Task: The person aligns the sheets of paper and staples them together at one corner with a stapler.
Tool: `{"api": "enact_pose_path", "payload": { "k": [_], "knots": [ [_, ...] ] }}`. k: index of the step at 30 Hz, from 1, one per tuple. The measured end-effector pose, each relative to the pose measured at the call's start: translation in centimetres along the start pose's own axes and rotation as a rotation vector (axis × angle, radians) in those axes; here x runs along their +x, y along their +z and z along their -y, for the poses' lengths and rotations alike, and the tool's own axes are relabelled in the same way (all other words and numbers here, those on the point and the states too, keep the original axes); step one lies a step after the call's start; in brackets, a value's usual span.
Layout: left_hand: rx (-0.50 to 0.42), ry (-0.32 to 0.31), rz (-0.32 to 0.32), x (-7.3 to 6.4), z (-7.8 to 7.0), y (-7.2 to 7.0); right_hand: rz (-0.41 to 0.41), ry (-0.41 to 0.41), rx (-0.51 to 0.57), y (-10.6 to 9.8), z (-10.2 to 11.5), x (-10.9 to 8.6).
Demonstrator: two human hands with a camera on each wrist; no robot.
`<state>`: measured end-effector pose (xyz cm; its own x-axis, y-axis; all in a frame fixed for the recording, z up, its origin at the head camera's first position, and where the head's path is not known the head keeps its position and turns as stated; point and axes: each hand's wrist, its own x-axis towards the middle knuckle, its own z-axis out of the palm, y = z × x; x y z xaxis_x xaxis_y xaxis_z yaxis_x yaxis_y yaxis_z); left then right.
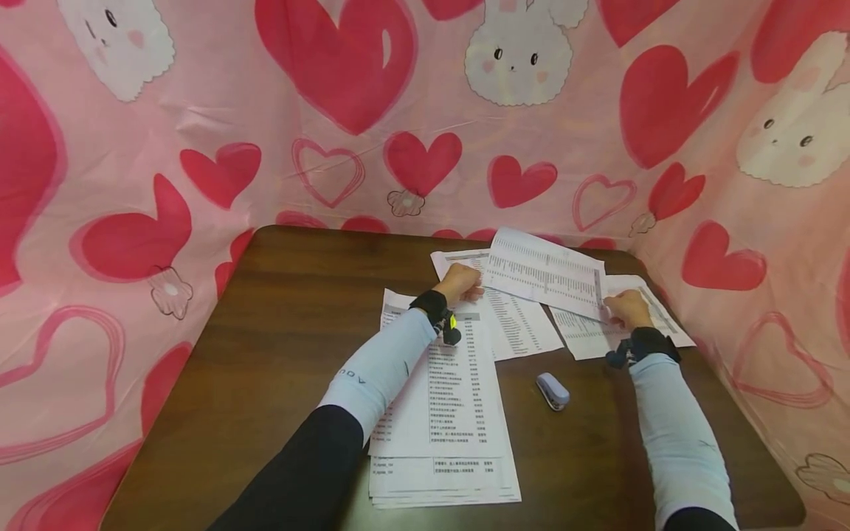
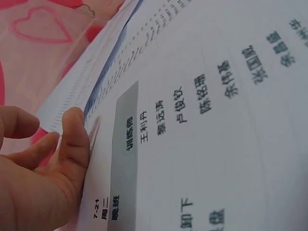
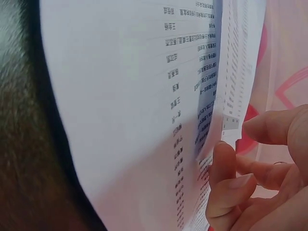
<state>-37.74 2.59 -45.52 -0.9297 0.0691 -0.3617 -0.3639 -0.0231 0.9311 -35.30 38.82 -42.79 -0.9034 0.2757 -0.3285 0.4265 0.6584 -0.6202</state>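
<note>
A printed sheet of paper (image 1: 546,273) is held up at a slant between the two hands in the head view. My left hand (image 1: 461,284) pinches its lower left corner. At the lower right corner, my right hand (image 1: 627,307) grips the same sheet. Beneath the left wrist lies a stack of printed sheets (image 1: 458,413), its top page shifted upward from those below. Two other printed papers lie under the raised one: a middle sheet (image 1: 524,332) and a right sheet (image 1: 584,339). In the left wrist view, the left fingertips (image 2: 74,122) are by the paper's edge.
A small pale purple stapler (image 1: 553,391) lies on the brown wooden table (image 1: 265,332), between the stack and the right forearm. Pink cloth (image 1: 219,96) with hearts and rabbits hangs behind and beside the table. Each wrist wears a black strap with a small camera.
</note>
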Motion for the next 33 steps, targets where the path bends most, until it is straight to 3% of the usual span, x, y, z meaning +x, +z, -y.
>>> {"api": "enact_pose_path", "payload": {
  "k": [8, 16, 23, 33],
  "knots": [
    [0.072, -0.001, -0.024, -0.6, -0.5, 0.2, 0.006, -0.017, -0.007, -0.3, -0.2, -0.1],
    [0.076, -0.011, -0.018, -0.6, -0.4, 0.4, 0.021, 0.003, 0.055, -0.1, -0.4, 0.3],
    [0.109, -0.021, -0.028, -0.2, -0.2, 0.5, -0.014, 0.014, 0.143, 0.5, -0.9, 0.8],
    [0.030, -0.030, 0.021, 0.1, -0.3, 0.3, 0.013, 0.002, 0.235, 0.1, -1.0, 0.6]
  ]
}}
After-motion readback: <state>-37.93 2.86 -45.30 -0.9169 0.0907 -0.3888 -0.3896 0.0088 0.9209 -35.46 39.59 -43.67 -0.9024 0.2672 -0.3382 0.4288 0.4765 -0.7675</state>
